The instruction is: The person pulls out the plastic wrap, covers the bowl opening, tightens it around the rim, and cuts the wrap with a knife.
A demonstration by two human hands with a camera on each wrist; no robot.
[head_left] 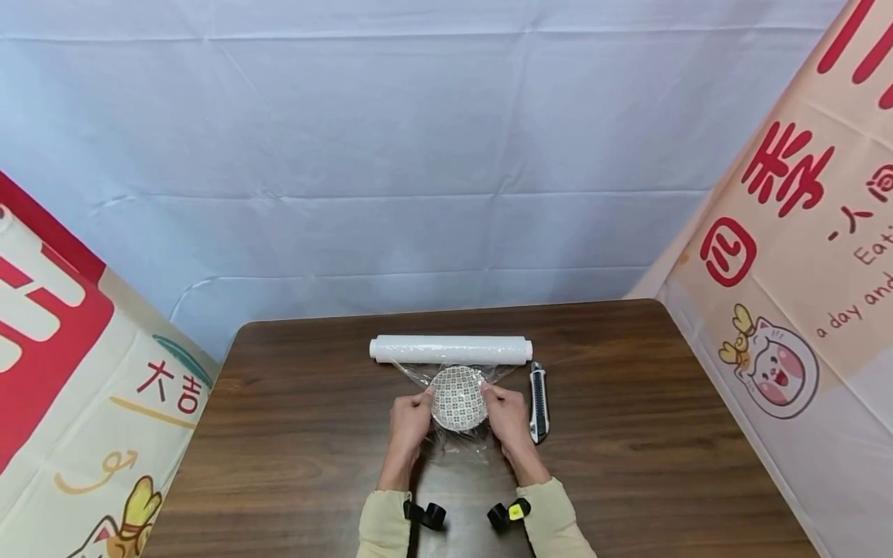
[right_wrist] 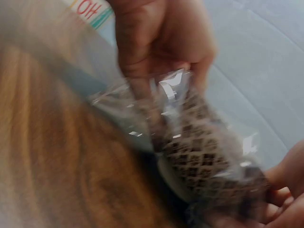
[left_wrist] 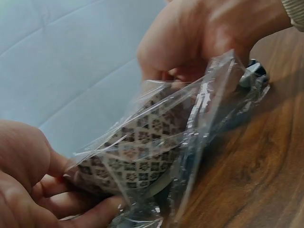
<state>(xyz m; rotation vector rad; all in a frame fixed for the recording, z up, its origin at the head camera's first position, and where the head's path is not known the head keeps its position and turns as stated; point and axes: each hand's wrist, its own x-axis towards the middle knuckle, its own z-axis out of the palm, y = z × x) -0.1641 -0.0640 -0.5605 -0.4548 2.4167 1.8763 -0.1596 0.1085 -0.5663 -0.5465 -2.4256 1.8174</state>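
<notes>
A round patterned bowl (head_left: 458, 397), checked in dark and cream, has clear plastic wrap (head_left: 460, 448) stretched over it and bunched below its near side. My left hand (head_left: 410, 418) grips the bowl's left edge through the wrap, thumb on top and fingers curled underneath. On the opposite edge, my right hand (head_left: 508, 417) holds the bowl and film in the same way. In the left wrist view the bowl (left_wrist: 137, 154) is tilted above the table, with loose film (left_wrist: 192, 135) hanging off its side. The right wrist view is blurred; creased film (right_wrist: 173, 90) shows near the left hand.
A white roll of plastic wrap (head_left: 451, 349) lies crosswise just beyond the bowl, a sheet of film running from it toward my hands. To the right of my right hand rests a utility knife (head_left: 539, 403). Everything is on a dark wooden table (head_left: 300, 434) backed by a pale cloth.
</notes>
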